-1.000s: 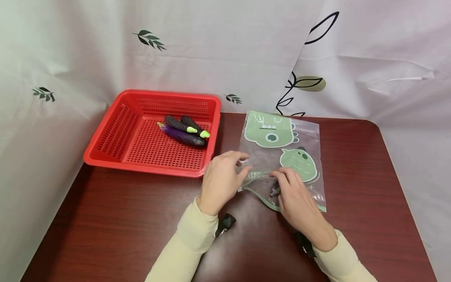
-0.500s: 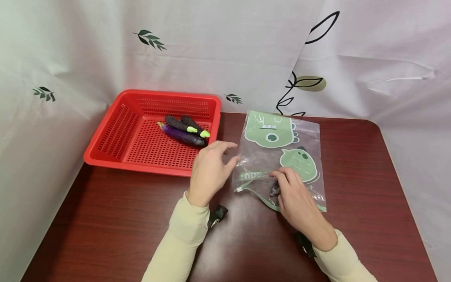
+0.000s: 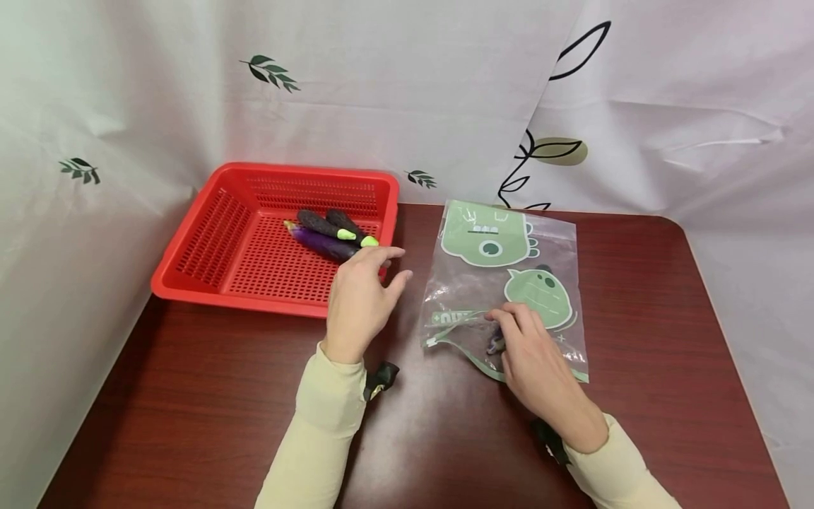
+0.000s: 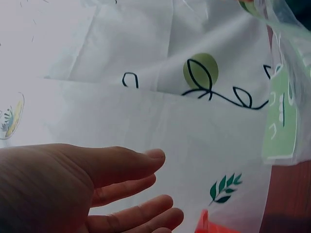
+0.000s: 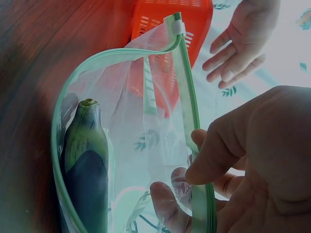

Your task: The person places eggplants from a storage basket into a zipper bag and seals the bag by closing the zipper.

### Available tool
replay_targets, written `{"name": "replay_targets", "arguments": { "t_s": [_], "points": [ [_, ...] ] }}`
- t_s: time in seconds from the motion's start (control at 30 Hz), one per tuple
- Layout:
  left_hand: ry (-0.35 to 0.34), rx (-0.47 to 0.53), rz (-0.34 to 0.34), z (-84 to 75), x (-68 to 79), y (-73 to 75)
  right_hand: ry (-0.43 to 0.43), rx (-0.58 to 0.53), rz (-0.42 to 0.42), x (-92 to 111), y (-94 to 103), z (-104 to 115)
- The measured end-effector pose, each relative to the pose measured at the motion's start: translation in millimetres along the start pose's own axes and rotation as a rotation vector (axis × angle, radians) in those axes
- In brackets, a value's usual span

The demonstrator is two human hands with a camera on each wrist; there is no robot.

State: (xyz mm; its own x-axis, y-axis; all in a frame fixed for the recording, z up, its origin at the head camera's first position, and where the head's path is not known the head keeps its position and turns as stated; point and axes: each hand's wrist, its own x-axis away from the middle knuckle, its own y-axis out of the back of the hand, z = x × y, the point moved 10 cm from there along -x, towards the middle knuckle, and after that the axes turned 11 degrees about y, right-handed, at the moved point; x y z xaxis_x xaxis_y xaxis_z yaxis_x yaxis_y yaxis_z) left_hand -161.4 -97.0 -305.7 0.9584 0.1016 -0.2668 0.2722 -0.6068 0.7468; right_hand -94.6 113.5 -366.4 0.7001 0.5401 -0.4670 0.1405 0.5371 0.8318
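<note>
My right hand [image 3: 537,357] pinches the green zip edge of a clear zip bag [image 3: 552,244] printed with green cartoon figures. The right wrist view shows its thumb outside that edge and fingertips showing through the plastic inside. The bag's mouth gapes, and an eggplant [image 5: 87,174] lies within, stalk end toward the opening. A white slider [image 5: 179,27] sits at the mouth's corner. My left hand [image 3: 359,304] is held with thumb and fingers spread, holding nothing, overlapping the near right corner of a red basket [image 3: 254,304]. In it lies a long purple eggplant [image 3: 321,243].
Two dark, rough-looking vegetables with bright green ends, a front one [image 3: 318,223] and a rear one [image 3: 353,226], lie beside the purple eggplant in the basket. A white leaf-printed curtain [image 3: 350,85] stands behind the dark red wooden table [image 3: 210,410].
My left hand has moved away from the bag's mouth, leftward to the basket's right side, uncovering the slider. The right hand has stayed in place on the bag.
</note>
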Motion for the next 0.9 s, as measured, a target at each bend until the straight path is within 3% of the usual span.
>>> {"name": "replay_targets", "arguments": {
  "t_s": [0.5, 0.9],
  "points": [
    [0.112, 0.005, -0.080, 33.7, -7.8, 6.7, -0.001, 0.006, -0.004, 0, 0.0, 0],
    [0.155, -0.027, -0.081, 53.1, -11.6, 7.9, -0.009, 0.005, 0.005, 0, -1.3, -1]
  ]
}}
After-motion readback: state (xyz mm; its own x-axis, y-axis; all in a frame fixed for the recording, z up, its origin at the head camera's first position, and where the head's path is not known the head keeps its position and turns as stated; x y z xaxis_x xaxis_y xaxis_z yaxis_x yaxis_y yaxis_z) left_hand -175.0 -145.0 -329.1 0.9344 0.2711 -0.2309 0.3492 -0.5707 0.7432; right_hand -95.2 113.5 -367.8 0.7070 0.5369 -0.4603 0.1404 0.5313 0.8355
